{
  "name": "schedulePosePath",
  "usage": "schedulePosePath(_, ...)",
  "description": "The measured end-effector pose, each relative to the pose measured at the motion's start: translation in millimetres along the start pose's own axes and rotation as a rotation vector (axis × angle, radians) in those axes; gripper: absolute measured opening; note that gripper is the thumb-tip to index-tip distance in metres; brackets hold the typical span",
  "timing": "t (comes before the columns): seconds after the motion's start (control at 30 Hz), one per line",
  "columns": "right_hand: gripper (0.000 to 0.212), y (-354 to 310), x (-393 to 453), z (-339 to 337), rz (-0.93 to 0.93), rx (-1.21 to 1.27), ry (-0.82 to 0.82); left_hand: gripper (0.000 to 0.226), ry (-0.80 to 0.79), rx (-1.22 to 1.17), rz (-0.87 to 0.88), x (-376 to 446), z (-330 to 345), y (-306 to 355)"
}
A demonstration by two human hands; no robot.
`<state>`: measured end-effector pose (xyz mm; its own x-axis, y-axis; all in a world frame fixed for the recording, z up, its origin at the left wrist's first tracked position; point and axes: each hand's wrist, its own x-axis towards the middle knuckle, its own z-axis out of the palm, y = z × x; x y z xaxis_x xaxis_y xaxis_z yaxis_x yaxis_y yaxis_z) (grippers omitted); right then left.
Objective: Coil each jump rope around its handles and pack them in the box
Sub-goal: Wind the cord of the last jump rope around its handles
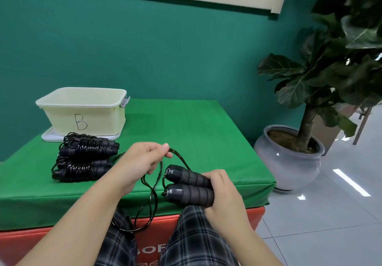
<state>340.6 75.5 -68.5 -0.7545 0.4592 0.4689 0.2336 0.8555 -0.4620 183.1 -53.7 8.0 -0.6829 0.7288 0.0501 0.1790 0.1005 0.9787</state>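
Head cam: my right hand [223, 193] grips both handles [189, 185] together; left hand [142, 162] pinches rope [154, 191]. Two coiled ropes [84, 158] on bench [186, 125] w/ box [82, 108] behind.

Black jump ropes [84, 158], a cream box [82, 108] lettered black, green cover [196, 133], dark plaid trousers [194, 241].

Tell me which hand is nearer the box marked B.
Left. The left hand, pinching the rope, is in front of the box and slightly to its right. The right hand, gripping both handles, is farther right and nearer the person.
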Motion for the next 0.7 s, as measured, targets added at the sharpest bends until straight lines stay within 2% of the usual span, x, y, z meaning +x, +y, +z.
schedulePosePath(0.1, 0.059, -7.0, 0.1, 2.1, -0.085, -0.2, 0.029, 0.029, 0.024, 0.05, 0.041, -8.7, 6.2, 15.0)
schedulePosePath(0.17, 0.062, -15.7, -0.8, 5.1, -0.101, -0.289, 0.027, 0.026, 0.098, 0.235, 0.124, -15.2, 12.4, 22.8)
schedulePosePath(0.27, 0.067, -31.8, -2.2, 4.6, -0.016, -0.382, -0.029, 0.025, 0.184, 0.472, 0.244, -25.6, 25.2, 28.3)
schedulePosePath(0.3, 0.062, -36.5, 0.4, 3.0, 0.039, -0.396, -0.045, 0.025, 0.193, 0.514, 0.272, -29.2, 31.0, 27.5)
schedulePosePath(0.4, 0.038, -45.7, 13.2, -6.6, 0.247, -0.296, -0.115, 0.025, 0.186, 0.502, 0.32, -41.9, 47.2, 25.5)
schedulePosePath(0.5, 0.027, -48.3, 29.6, -11.6, 0.311, -0.245, -0.089, 0.023, 0.157, 0.495, 0.371, -48.9, 57.5, 25.8)
schedulePosePath(0.7, 0.036, -46.1, 53.3, -27.4, 0.454, -0.122, -0.079, 0.026, 0.079, 0.555, 0.403, -54.8, 61.2, 22.9)
